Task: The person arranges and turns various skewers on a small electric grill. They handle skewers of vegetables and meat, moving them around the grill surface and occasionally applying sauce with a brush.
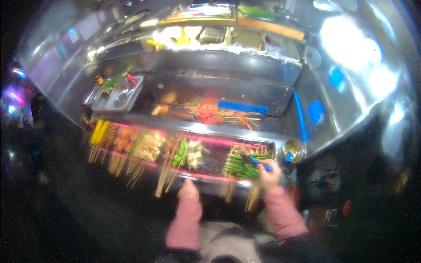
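Observation:
Across a long, narrow grill lie skewers of food, their sticks jutting over the front edge. My right hand (270, 175) grips a brush with a blue handle (263, 166), its tip over skewered green vegetables (241, 169) at the grill's right end. At the front edge, my left hand (189, 190) is closed on the stick ends of skewers with pale chunks (195, 154). Just left of those are skewered green peppers (180, 154) and browned meat skewers (170, 146). Farther left lie golden skewers (148, 146), reddish meat skewers (124, 138) and yellow pieces on sticks (100, 131).
A metal cup (293, 149) stands by the grill's right end. Behind the grill are loose skewers (227, 115) and a blue strip (242, 107). At back left, a metal tray (136, 93) holds herbs and a red bottle (131, 80). A metal wall (329, 102) rises at right.

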A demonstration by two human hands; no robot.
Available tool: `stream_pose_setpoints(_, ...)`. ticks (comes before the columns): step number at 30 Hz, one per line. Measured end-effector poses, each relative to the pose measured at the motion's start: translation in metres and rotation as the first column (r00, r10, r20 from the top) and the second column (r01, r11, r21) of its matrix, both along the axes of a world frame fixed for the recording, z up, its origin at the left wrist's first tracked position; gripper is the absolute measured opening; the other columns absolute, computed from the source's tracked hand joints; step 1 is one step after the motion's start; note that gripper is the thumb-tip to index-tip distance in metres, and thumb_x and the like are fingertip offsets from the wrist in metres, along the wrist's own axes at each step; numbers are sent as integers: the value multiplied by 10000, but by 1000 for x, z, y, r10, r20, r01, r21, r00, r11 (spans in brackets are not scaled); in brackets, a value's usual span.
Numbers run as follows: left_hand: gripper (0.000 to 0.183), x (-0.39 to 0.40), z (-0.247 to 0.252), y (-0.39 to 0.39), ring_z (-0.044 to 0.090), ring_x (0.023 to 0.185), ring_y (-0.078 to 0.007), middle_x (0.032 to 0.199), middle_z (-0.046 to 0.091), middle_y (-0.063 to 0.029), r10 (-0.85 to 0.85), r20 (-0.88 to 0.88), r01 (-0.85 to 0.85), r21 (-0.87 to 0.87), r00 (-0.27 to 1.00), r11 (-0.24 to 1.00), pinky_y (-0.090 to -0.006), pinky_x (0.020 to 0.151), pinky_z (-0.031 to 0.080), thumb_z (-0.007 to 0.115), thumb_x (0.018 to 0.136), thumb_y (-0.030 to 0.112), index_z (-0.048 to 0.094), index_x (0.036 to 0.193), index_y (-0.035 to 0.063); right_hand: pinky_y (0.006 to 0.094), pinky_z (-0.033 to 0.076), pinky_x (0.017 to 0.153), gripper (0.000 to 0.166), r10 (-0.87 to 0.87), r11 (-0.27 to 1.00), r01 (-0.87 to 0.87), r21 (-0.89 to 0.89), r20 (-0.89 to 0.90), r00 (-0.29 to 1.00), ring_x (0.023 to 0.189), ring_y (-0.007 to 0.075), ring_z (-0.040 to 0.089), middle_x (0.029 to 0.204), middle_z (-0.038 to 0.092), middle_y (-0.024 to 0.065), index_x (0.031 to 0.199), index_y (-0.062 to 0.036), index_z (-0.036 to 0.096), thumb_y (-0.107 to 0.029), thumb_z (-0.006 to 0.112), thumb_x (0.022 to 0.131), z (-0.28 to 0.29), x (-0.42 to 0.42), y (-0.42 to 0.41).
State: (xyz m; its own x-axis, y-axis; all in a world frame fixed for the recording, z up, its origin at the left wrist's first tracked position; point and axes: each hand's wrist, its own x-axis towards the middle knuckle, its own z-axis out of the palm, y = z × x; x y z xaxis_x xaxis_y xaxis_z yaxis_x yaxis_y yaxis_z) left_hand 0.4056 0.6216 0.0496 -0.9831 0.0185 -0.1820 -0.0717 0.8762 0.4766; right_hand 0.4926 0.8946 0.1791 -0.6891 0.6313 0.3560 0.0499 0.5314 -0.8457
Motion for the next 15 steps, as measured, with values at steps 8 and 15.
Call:
stream_pose_setpoints(8,180,17,0,20,293,396,-57,541,373,46,-345,443,-396,896,827,201,-209,349,237,425,941,216,515,859,83,253,464,717,101,-106,986,103,-131,-18,994,781,152,591,838,632,82,848,13,645,26,656,748,12,13,4)
stream_pose_setpoints(15,220,-6,-33,14,356,428,-81,576,429,17,-389,720,-622,693,575,364,-224,366,282,400,949,228,520,897,52,262,476,728,108,-49,990,56,-126,56,997,806,154,587,863,622,78,867,7,642,27,644,761,5,-13,-34)
